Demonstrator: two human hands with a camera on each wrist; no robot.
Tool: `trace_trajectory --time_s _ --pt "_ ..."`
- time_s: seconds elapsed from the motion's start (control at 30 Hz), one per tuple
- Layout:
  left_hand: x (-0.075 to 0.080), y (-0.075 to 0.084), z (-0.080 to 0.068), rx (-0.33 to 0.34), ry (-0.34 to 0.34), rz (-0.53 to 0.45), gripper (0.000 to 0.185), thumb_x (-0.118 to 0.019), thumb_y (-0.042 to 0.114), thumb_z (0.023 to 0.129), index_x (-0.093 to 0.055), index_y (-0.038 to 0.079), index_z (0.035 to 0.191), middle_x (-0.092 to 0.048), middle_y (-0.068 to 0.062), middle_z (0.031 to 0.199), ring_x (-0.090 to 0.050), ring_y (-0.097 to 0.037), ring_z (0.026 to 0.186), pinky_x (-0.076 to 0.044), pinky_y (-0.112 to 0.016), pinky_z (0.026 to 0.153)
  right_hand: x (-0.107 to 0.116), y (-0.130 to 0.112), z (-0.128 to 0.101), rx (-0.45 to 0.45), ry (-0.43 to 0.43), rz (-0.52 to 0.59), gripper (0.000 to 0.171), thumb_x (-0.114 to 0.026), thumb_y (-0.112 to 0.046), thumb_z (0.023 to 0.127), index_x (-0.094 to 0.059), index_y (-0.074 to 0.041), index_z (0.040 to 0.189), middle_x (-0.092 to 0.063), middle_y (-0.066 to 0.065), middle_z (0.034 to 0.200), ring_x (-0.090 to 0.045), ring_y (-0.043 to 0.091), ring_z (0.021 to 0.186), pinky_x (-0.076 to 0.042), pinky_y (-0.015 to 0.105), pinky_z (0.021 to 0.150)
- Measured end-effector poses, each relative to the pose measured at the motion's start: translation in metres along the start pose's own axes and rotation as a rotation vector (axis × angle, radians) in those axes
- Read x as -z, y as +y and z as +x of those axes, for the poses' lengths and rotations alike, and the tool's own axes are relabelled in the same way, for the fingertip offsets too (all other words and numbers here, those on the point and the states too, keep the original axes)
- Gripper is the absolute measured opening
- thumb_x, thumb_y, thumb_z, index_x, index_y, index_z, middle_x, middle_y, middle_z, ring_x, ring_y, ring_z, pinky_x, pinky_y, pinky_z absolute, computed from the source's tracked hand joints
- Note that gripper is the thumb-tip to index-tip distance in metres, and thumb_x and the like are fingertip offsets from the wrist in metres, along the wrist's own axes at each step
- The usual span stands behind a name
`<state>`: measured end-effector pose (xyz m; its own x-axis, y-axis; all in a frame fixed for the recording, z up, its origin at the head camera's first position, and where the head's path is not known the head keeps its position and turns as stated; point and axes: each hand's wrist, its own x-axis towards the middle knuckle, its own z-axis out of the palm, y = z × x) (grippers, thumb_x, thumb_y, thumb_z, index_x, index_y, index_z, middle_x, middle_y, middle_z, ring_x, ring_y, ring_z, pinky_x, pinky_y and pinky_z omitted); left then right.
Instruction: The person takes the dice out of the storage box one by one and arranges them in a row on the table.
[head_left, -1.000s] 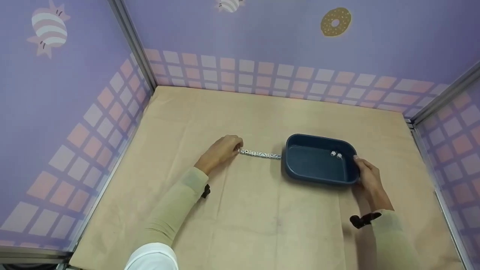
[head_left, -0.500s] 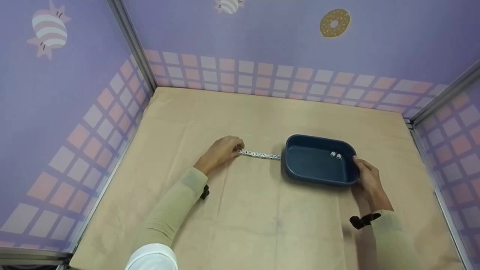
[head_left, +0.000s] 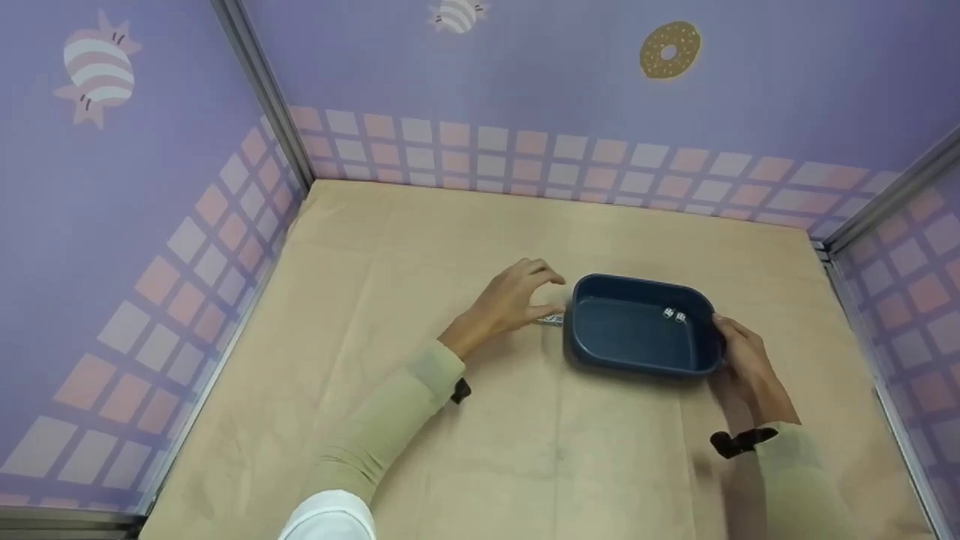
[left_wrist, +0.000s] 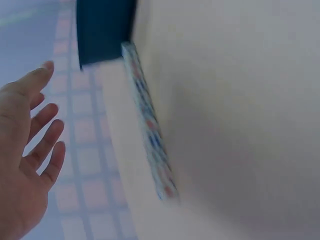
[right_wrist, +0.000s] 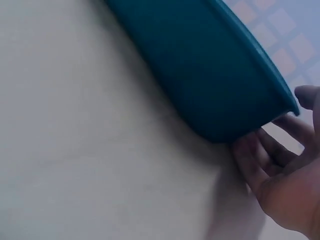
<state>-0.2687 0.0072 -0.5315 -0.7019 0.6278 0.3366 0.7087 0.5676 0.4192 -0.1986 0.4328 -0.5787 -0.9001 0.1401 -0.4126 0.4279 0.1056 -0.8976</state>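
A dark blue tray (head_left: 585,352) sits on the brown paper with two white dice (head_left: 673,315) in its far right corner. A row of several white dice (head_left: 552,320) lies end-on against the tray's left wall, mostly hidden under my left hand (head_left: 551,295). That hand hovers over the row with fingers spread and holds nothing. In the left wrist view the dice row (left_wrist: 150,135) lies apart from the open hand (left_wrist: 42,115), with the tray (left_wrist: 102,30) at its far end. My right hand (head_left: 739,352) grips the tray's right rim, thumb on top, with its fingers (right_wrist: 270,150) against the tray's outer wall (right_wrist: 200,70).
Brown paper (head_left: 525,450) covers the floor of a booth with purple patterned walls (head_left: 480,90) on three sides and metal corner posts (head_left: 262,82). Nothing else lies on the paper.
My left hand has moved right, from the left end of the dice row to above it beside the tray, and its fingers have spread. The right hand and the tray have stayed put.
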Motion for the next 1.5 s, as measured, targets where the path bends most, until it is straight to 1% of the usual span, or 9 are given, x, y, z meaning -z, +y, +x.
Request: trace_trajectory --time_s 0.13,0.33,0.57,0.67,0.8,1.03,1.23,1.37,1.5 --pt "-0.027 0.043 0.031 -0.025 -0.003 -0.010 0.043 -0.075 0.043 0.100 -0.073 0.014 0.132 -0.066 0.000 0.127 -0.061 -0.017 0.118 -0.051 -0.030 0.102 0.012 -0.001 0.003 0.022 -0.032 0.038 0.069 -0.054 -0.041 0.112 -0.030 -0.008 0.167 -0.044 0.011 0.153 -0.050 0.016 0.132 -0.050 0.023 0.098" --pt "-0.077 0.083 0.075 0.084 -0.083 -0.106 0.046 -0.074 0.042 0.101 -0.067 0.020 0.141 -0.061 0.004 0.134 -0.057 -0.011 0.126 -0.047 -0.025 0.107 0.010 0.002 0.005 0.050 -0.033 0.119 0.065 -0.056 -0.035 0.112 -0.032 -0.010 0.167 -0.033 0.010 0.165 -0.038 0.022 0.147 -0.051 0.020 0.097" --pt "-0.120 0.100 0.112 0.188 -0.159 -0.249 0.056 -0.078 0.036 0.099 -0.060 0.016 0.149 -0.060 0.002 0.145 -0.055 -0.013 0.137 -0.041 -0.024 0.114 0.002 0.001 0.004 0.066 0.010 0.179 0.065 -0.061 -0.034 0.110 -0.039 -0.004 0.163 -0.052 0.001 0.143 -0.047 0.015 0.131 -0.048 0.021 0.099" --pt "-0.137 0.100 0.119 0.232 -0.185 -0.266 0.060 -0.078 0.035 0.099 -0.058 0.016 0.151 -0.058 0.001 0.149 -0.053 -0.013 0.139 -0.041 -0.023 0.114 0.000 -0.001 0.004 0.054 0.022 0.156 0.062 -0.057 -0.033 0.111 -0.039 -0.003 0.162 -0.049 0.005 0.150 -0.043 0.018 0.139 -0.044 0.023 0.106" --pt "-0.154 0.097 0.125 0.236 -0.221 -0.298 0.064 -0.079 0.036 0.098 -0.055 0.013 0.154 -0.056 -0.002 0.152 -0.051 -0.015 0.142 -0.039 -0.023 0.115 -0.002 0.002 0.007 0.057 0.040 0.131 0.061 -0.055 -0.035 0.112 -0.041 -0.003 0.162 -0.040 0.009 0.161 -0.035 0.021 0.148 -0.040 0.026 0.112" --pt "-0.169 0.094 0.128 0.207 -0.286 -0.247 0.065 -0.078 0.039 0.097 -0.056 0.013 0.153 -0.056 -0.002 0.151 -0.049 -0.015 0.143 -0.038 -0.023 0.116 -0.002 0.008 0.009 0.061 0.063 0.085 0.067 -0.054 -0.042 0.112 -0.037 -0.004 0.164 -0.026 0.013 0.173 -0.022 0.026 0.160 -0.023 0.039 0.128" --pt "-0.170 0.090 0.126 0.190 -0.276 -0.094 0.035 -0.075 0.029 0.100 -0.073 0.019 0.134 -0.063 0.004 0.128 -0.059 -0.012 0.120 -0.048 -0.022 0.102 -0.004 0.006 0.008 0.075 0.078 0.072 0.068 -0.053 -0.042 0.112 -0.036 -0.002 0.164 -0.025 0.014 0.173 -0.020 0.026 0.161 -0.019 0.040 0.129" --pt "-0.163 0.088 0.124 0.180 -0.307 -0.026 0.021 -0.072 0.015 0.101 -0.079 0.019 0.120 -0.068 0.004 0.121 -0.064 -0.011 0.111 -0.052 -0.020 0.093 -0.004 0.007 0.009 0.079 0.076 0.065 0.068 -0.052 -0.042 0.112 -0.034 -0.002 0.164 -0.023 0.014 0.174 -0.018 0.026 0.161 -0.018 0.039 0.130" --pt "-0.146 0.086 0.120 0.136 -0.335 -0.009 0.013 -0.072 0.020 0.103 -0.079 0.019 0.114 -0.073 0.006 0.116 -0.068 -0.009 0.103 -0.055 -0.023 0.088 -0.003 0.008 0.010 0.070 0.067 0.058 0.068 -0.050 -0.042 0.113 -0.032 -0.002 0.165 -0.022 0.014 0.174 -0.018 0.027 0.161 -0.018 0.041 0.130"
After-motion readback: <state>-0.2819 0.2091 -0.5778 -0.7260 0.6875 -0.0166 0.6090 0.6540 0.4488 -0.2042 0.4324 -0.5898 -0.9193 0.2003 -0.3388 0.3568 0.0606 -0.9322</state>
